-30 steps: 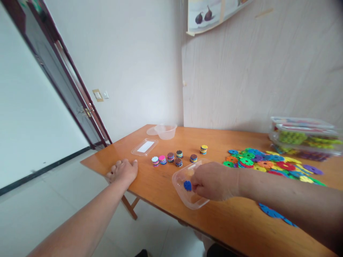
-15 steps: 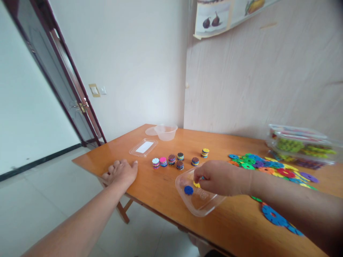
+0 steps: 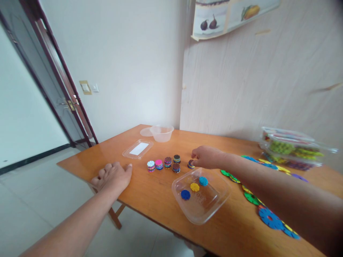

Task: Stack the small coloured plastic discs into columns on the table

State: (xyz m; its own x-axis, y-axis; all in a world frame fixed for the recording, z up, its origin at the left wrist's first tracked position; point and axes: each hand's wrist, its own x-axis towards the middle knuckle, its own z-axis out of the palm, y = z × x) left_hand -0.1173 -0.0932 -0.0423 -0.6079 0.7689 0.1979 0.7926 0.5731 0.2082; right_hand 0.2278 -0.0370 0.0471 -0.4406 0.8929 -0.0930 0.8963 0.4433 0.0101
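Observation:
My left hand [image 3: 114, 177] rests on the table's front-left edge, palm down, thumb out, holding nothing. My right hand [image 3: 207, 157] is beyond the clear plastic tray [image 3: 184, 213], its fingers curled down beside a short brown-topped stack [image 3: 190, 164]. The fingertips are partly hidden, and I cannot make out what they hold. Inside the tray lie a dark blue notched disc [image 3: 185, 195], a yellow disc [image 3: 194, 187] and a light blue disc [image 3: 203, 181]. Left of the right hand stand several small disc stacks, among them a white-topped one [image 3: 150, 166] and a pink-topped one [image 3: 159, 164].
Larger coloured notched discs [image 3: 270, 217] lie spread under and around my right forearm. Clear boxes of colourful pieces [image 3: 294, 148] stand at the back right. A translucent bowl [image 3: 162, 134] and a clear lid [image 3: 138, 149] with a white label sit at the back left.
My right hand has moved from inside the tray to the stacks behind it, uncovering the light blue disc. It now hides the yellow-topped stack. The left hand stays on the table edge.

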